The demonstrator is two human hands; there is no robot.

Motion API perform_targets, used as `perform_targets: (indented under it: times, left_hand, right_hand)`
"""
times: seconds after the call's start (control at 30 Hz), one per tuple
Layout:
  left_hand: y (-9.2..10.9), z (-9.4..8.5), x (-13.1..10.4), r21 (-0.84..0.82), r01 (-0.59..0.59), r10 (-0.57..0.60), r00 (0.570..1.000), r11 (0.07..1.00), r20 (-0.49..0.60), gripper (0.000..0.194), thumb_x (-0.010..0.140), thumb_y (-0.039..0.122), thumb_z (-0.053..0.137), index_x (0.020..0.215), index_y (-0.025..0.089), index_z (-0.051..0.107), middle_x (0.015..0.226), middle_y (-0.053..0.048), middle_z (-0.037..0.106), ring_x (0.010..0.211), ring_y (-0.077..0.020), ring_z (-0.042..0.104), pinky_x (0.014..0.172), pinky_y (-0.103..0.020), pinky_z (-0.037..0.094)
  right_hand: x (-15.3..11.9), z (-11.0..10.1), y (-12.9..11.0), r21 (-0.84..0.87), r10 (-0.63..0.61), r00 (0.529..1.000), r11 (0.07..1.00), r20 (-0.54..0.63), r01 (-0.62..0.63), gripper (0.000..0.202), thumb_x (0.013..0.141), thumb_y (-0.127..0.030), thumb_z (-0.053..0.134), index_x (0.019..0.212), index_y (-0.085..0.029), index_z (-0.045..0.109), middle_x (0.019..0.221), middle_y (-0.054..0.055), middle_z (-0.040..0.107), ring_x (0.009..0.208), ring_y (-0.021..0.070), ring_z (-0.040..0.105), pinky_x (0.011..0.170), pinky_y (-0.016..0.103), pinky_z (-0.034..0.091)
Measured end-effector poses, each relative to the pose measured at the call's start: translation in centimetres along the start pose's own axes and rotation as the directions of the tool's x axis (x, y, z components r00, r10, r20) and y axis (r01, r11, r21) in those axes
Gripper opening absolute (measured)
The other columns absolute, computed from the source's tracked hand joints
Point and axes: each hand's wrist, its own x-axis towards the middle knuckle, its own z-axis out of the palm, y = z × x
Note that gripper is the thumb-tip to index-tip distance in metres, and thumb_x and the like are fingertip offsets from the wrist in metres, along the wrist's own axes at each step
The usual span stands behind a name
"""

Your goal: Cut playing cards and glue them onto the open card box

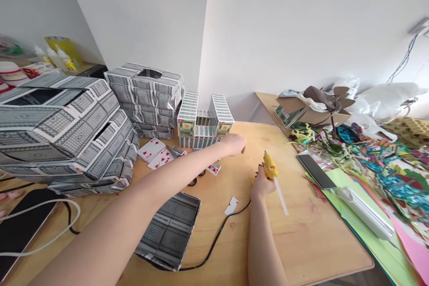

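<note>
My right hand (263, 184) is wrapped round a yellow glue gun (270, 166) with its nozzle pointing away from me. A clear glue stick (281, 195) sticks out of its back end. My left arm reaches across the table, and my left hand (233, 144) is closed with its fingers curled down; anything in them is hidden. Just behind that hand stands a structure of stacked card boxes (197, 136) with two raised sides. Under my left forearm lies a shallow tray made of playing cards (170, 232), partly covered by the arm.
Large playing-card constructions (67, 129) and a card-covered box (150, 94) stand on the left. Loose playing cards (157, 154) and a cut card piece (231, 205) lie on the table. A black cable (217, 237) crosses it. Right are a phone (316, 171), coloured paper (355, 219) and scraps.
</note>
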Motion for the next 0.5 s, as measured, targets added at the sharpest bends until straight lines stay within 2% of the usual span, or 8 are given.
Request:
perform_targets:
  times: [0.17,0.37,0.5]
  left_hand:
    - [-0.4,-0.21,0.25,0.008,0.014,-0.014,0.999,1.0,0.046,0.037,0.062,0.004,0.051,0.09,0.023,0.067,0.088,-0.006,0.069,0.075,-0.0206,0.063,0.058,-0.026,0.044]
    - [-0.61,-0.51,0.36,0.008,0.027,-0.027,0.998,1.0,0.062,0.034,0.069,0.011,0.049,0.096,0.024,0.064,0.093,-0.006,0.068,0.079,-0.0189,0.061,0.061,-0.024,0.043]
    - [-0.61,-0.36,0.11,0.002,0.035,-0.035,0.998,0.999,0.058,0.028,0.072,0.017,0.047,0.095,0.02,0.063,0.094,-0.008,0.067,0.078,-0.0203,0.061,0.06,-0.026,0.043]
  right_hand:
    - [-0.02,-0.02,0.13,-0.021,-0.009,0.999,1.0,0.041,0.01,0.037,0.066,-0.035,0.053,0.095,-0.013,0.063,0.088,0.008,0.065,0.063,0.0172,0.058,0.047,0.025,0.043]
    - [-0.06,0.1,0.04,0.007,0.011,1.0,1.0,0.03,-0.011,0.037,0.066,-0.033,0.053,0.094,-0.013,0.063,0.089,0.008,0.065,0.065,0.0163,0.058,0.05,0.025,0.044]
    - [-0.14,0.1,-0.16,0.021,0.027,0.999,0.999,0.024,-0.028,0.035,0.065,-0.032,0.053,0.092,-0.014,0.064,0.087,0.008,0.065,0.063,0.0159,0.057,0.048,0.025,0.043]
